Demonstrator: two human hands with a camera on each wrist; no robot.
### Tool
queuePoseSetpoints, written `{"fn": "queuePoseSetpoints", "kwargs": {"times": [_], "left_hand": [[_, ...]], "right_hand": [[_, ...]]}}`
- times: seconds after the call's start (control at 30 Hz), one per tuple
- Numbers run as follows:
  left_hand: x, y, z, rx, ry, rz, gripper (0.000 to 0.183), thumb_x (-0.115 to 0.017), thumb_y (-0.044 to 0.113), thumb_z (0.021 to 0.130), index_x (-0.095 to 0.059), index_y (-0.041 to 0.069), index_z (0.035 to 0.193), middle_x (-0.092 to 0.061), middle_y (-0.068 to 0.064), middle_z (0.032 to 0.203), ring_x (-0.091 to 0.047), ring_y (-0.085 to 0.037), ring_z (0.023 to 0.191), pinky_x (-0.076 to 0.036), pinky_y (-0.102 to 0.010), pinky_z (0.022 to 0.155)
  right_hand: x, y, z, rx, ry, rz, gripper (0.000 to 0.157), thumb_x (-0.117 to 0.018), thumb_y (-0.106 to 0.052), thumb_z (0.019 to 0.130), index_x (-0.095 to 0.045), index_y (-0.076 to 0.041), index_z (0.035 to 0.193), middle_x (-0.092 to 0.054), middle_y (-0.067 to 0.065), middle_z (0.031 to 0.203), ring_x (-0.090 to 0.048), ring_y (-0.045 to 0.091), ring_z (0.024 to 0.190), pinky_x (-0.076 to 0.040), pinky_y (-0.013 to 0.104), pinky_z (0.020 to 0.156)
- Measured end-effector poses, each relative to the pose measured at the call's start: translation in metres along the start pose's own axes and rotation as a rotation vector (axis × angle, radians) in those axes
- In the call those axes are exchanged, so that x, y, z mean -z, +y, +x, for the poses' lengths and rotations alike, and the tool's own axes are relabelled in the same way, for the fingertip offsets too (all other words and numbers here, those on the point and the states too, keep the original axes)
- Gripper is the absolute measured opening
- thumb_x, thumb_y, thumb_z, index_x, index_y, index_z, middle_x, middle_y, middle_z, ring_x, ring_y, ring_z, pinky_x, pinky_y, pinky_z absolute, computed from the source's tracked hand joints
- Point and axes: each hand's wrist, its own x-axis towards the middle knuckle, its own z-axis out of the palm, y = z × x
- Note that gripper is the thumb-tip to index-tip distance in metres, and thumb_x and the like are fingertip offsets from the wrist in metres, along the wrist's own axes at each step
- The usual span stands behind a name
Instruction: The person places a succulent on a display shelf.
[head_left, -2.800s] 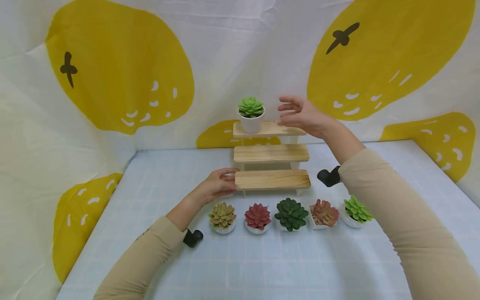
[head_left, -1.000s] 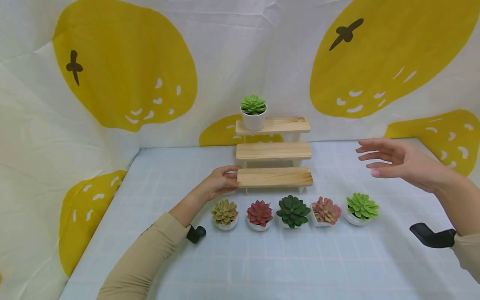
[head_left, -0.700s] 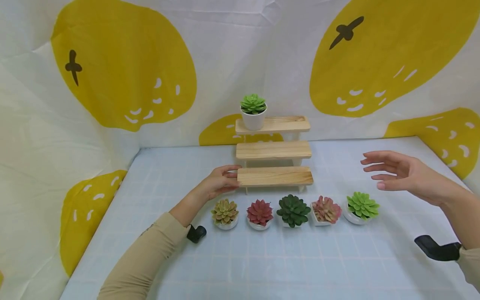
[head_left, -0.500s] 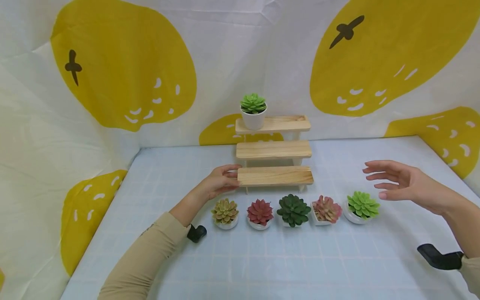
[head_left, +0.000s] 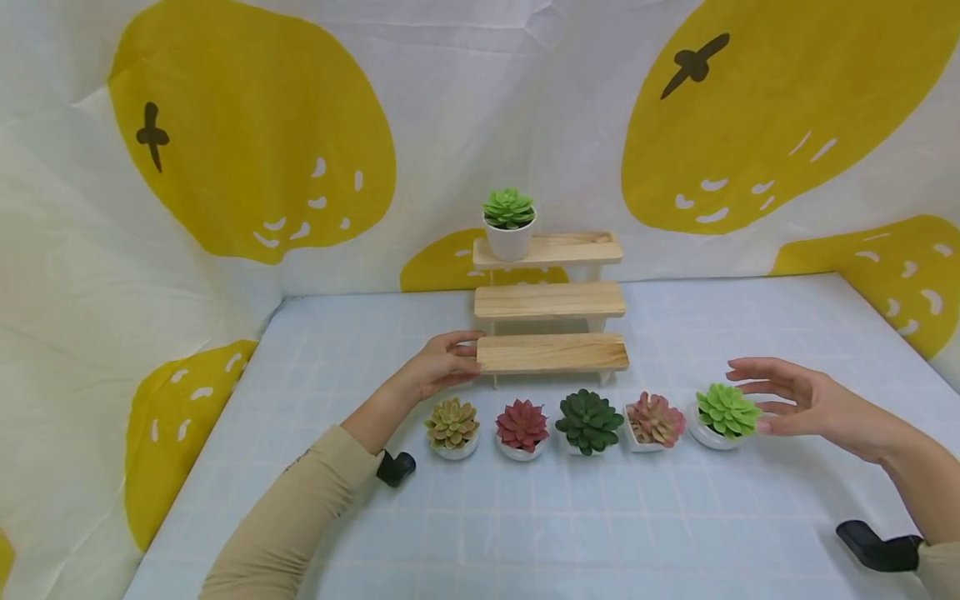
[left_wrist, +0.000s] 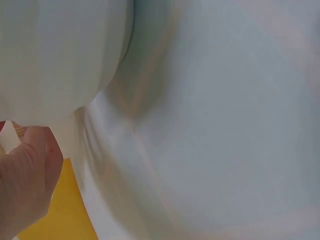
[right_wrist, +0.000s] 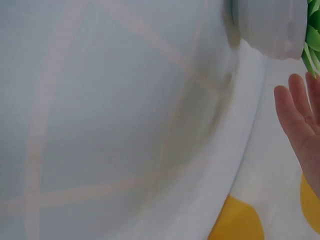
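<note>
Fruit-print backdrop (head_left: 457, 100) behind, left hand (head_left: 438, 367) grasps the wooden stand (head_left: 555, 356), probably to steady it (kinda hidden), while right hand (head_left: 813, 402) hangs loose, grip empty, by the lime succulent (head_left: 726, 412) below.

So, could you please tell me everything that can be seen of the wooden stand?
The wooden stand rises in three steps: pale, grained boards with rounded corners, on whitish supports. It stands upright on the table, behind five potted plants. A white pot with a green succulent sits at the left of the top board. The left hand grips the lowest board at its left end.
</note>
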Motion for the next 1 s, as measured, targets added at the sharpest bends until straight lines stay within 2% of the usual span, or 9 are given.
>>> {"fn": "queuePoseSetpoints", "kwargs": {"times": [0.23,0.37,0.4,0.53,0.6,0.63,0.73,0.87,1.0], "left_hand": [[-0.001,0.000,0.002,0.000,-0.001,0.011,0.059,-0.059,-0.011,0.083,-0.043,0.005,0.138,-0.048,-0.023,0.130,-0.056,-0.025,0.101,-0.048,-0.037,0.088],[-0.002,0.000,0.003,-0.003,-0.011,0.024,0.059,-0.059,-0.010,0.084,-0.043,0.004,0.138,-0.048,-0.023,0.130,-0.055,-0.025,0.101,-0.047,-0.038,0.090],[-0.001,-0.001,0.003,-0.002,-0.007,0.024,0.059,-0.059,-0.010,0.084,-0.043,0.004,0.138,-0.048,-0.023,0.130,-0.055,-0.025,0.101,-0.047,-0.038,0.091],[-0.001,0.000,0.002,0.003,0.001,0.022,0.059,-0.059,-0.011,0.083,-0.043,0.004,0.138,-0.048,-0.023,0.130,-0.055,-0.025,0.101,-0.047,-0.039,0.091],[-0.001,0.000,0.001,0.004,0.005,0.025,0.059,-0.059,-0.010,0.083,-0.043,0.004,0.138,-0.048,-0.023,0.130,-0.055,-0.025,0.101,-0.047,-0.039,0.091],[-0.001,0.000,0.000,0.005,0.005,0.024,0.059,-0.059,-0.011,0.083,-0.043,0.004,0.138,-0.048,-0.023,0.130,-0.055,-0.025,0.101,-0.047,-0.039,0.091],[-0.001,0.000,0.000,0.007,0.012,0.023,0.059,-0.060,-0.011,0.083,-0.043,0.005,0.138,-0.049,-0.022,0.129,-0.055,-0.024,0.100,-0.047,-0.038,0.090],[-0.001,0.000,0.000,0.001,0.008,0.023,0.060,-0.060,-0.011,0.083,-0.043,0.005,0.138,-0.049,-0.022,0.128,-0.056,-0.024,0.098,-0.048,-0.038,0.090],[-0.001,0.000,0.000,-0.003,0.004,0.022,0.060,-0.059,-0.012,0.083,-0.043,0.004,0.138,-0.049,-0.022,0.128,-0.056,-0.024,0.098,-0.048,-0.037,0.088]], "right_hand": [[-0.004,0.012,0.000,-0.115,-0.017,-0.068,0.067,-0.064,0.002,0.084,-0.032,-0.006,0.142,-0.042,-0.020,0.131,-0.040,-0.008,0.110,-0.043,0.014,0.080],[-0.007,0.015,0.002,-0.183,-0.024,-0.120,0.069,-0.068,-0.005,0.082,-0.033,-0.010,0.142,-0.035,-0.026,0.129,-0.033,0.026,0.125,-0.042,0.015,0.078],[-0.008,0.016,0.003,-0.185,-0.027,-0.126,0.070,-0.068,-0.005,0.082,-0.033,-0.012,0.142,-0.033,-0.026,0.130,-0.031,0.024,0.126,-0.042,0.016,0.078],[-0.013,0.018,0.006,-0.185,-0.033,-0.117,0.077,-0.069,-0.006,0.080,-0.028,-0.014,0.145,-0.031,-0.015,0.135,-0.030,0.003,0.124,-0.045,0.040,0.087],[-0.014,0.019,0.007,-0.199,-0.038,-0.115,0.079,-0.070,-0.007,0.080,-0.026,-0.015,0.145,-0.028,-0.001,0.140,-0.030,0.001,0.122,-0.041,0.055,0.087],[-0.015,0.019,0.007,-0.214,-0.040,-0.111,0.079,-0.070,-0.007,0.079,-0.025,-0.015,0.145,-0.027,0.006,0.141,-0.029,0.011,0.125,-0.038,0.063,0.086],[-0.016,0.019,0.008,-0.245,-0.040,-0.112,0.077,-0.072,-0.010,0.079,-0.028,-0.014,0.143,-0.028,0.019,0.139,-0.033,0.019,0.122,-0.039,0.061,0.085],[-0.016,0.021,0.008,-0.250,-0.038,-0.077,0.070,-0.072,-0.010,0.079,-0.034,-0.015,0.137,-0.046,0.000,0.126,-0.046,-0.001,0.104,-0.046,0.035,0.081],[-0.016,0.021,0.009,-0.236,-0.044,-0.036,0.065,-0.072,-0.007,0.079,-0.037,-0.013,0.134,-0.051,-0.010,0.117,-0.051,0.000,0.098,-0.047,0.021,0.076]]}}
